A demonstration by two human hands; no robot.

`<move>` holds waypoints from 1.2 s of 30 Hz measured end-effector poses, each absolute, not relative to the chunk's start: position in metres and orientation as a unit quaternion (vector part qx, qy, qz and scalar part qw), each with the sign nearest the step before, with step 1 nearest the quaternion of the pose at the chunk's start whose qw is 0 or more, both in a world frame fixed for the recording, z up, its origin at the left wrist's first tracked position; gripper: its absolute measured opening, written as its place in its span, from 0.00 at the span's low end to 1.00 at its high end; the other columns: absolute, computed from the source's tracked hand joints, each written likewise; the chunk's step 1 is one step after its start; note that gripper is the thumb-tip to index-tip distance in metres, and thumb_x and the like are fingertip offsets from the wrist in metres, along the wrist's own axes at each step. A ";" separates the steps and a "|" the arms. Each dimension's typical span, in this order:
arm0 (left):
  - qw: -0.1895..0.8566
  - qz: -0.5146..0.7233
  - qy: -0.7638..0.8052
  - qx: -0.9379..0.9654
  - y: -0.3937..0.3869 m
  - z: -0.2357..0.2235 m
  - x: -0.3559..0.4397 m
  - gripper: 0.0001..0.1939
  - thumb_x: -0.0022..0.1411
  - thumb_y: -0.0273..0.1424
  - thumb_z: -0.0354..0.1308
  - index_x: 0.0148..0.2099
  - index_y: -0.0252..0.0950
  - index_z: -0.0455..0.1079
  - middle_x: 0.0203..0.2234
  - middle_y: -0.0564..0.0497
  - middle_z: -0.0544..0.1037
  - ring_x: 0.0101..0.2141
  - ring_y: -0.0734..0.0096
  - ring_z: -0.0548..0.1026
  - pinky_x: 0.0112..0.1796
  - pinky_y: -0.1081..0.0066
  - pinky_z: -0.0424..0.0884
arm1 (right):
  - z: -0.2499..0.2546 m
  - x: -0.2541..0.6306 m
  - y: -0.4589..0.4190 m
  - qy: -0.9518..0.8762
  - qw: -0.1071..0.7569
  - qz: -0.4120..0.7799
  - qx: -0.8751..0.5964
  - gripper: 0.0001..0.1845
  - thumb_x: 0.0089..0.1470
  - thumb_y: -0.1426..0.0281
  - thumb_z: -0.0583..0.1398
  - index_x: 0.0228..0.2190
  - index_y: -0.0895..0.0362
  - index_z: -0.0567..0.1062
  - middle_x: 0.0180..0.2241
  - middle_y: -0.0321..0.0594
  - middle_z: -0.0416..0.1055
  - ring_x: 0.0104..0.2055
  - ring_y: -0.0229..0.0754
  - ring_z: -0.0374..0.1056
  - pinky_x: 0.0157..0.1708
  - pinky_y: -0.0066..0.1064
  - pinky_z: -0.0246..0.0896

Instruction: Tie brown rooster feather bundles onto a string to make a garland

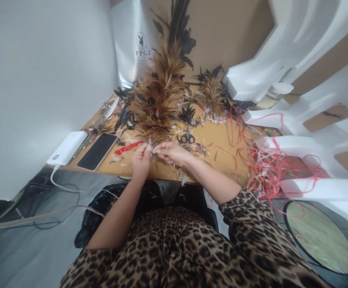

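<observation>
At the table's near edge, my left hand (141, 157) and my right hand (171, 153) meet, fingertips pinched together. Between them is a small whitish piece (150, 143) that looks like feather quill ends; the fingers hide much of it. Just beyond my hands lies a long pile of brown feathers (158, 94), its near tips reaching toward my fingers. Black-handled scissors (187, 138) rest past my right hand. A red strip (128, 148) lies beside my left hand.
On the left are a phone (97, 152) and a white power bank (68, 148) with a cable. Another brown feather bundle (212, 96) sits at the back. Tangled pink ribbon (266, 172) and white foam pieces (294, 150) crowd the right, above a round mirror-like disc (320, 236).
</observation>
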State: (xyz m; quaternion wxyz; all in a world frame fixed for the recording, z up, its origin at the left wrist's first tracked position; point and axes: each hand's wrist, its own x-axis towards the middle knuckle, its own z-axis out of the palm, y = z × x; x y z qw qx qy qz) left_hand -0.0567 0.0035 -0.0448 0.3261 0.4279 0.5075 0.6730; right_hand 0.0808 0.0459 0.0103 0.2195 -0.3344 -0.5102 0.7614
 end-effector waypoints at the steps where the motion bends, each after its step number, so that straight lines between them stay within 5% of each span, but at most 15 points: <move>1: 0.289 0.659 0.523 0.457 0.003 -0.046 -0.058 0.10 0.59 0.36 0.58 0.35 0.34 0.74 0.25 0.51 0.75 0.28 0.73 0.71 0.32 0.73 0.69 | 0.010 0.078 0.045 -0.533 0.240 0.732 -0.349 0.08 0.46 0.68 0.61 0.29 0.59 0.71 0.14 0.25 0.58 0.13 0.25 0.42 0.14 0.20 0.35; 7: 0.043 0.556 0.568 0.605 -0.006 -0.049 -0.061 0.18 0.64 0.34 0.50 0.50 0.30 0.72 0.42 0.38 0.77 0.46 0.60 0.74 0.50 0.61 0.68 | 0.007 0.065 0.049 -0.702 0.320 0.518 -0.370 0.08 0.47 0.69 0.58 0.23 0.62 0.74 0.20 0.32 0.67 0.24 0.30 0.58 0.27 0.23 0.52; 20: -0.068 0.452 0.574 0.679 -0.005 -0.041 -0.073 0.19 0.66 0.30 0.44 0.53 0.28 0.69 0.41 0.37 0.76 0.44 0.59 0.73 0.46 0.62 0.69 | 0.032 0.063 0.032 -0.814 0.295 0.339 -0.367 0.11 0.52 0.71 0.54 0.22 0.62 0.73 0.19 0.33 0.64 0.23 0.31 0.56 0.26 0.24 0.48; 30: -0.153 0.297 0.547 0.768 -0.009 -0.020 -0.078 0.18 0.66 0.29 0.45 0.52 0.29 0.70 0.38 0.37 0.77 0.40 0.59 0.74 0.41 0.64 0.69 | 0.100 0.068 0.069 -0.948 0.048 0.014 -0.314 0.11 0.51 0.70 0.57 0.31 0.59 0.80 0.34 0.47 0.76 0.33 0.42 0.68 0.30 0.29 0.50; 36: -0.199 0.286 0.488 0.800 -0.015 -0.006 -0.079 0.18 0.65 0.27 0.47 0.55 0.29 0.67 0.37 0.39 0.77 0.39 0.61 0.75 0.40 0.65 0.71 | 0.111 0.060 0.109 -0.961 -0.016 0.068 -0.268 0.08 0.46 0.67 0.64 0.29 0.56 0.81 0.29 0.38 0.77 0.30 0.36 0.67 0.28 0.25 0.51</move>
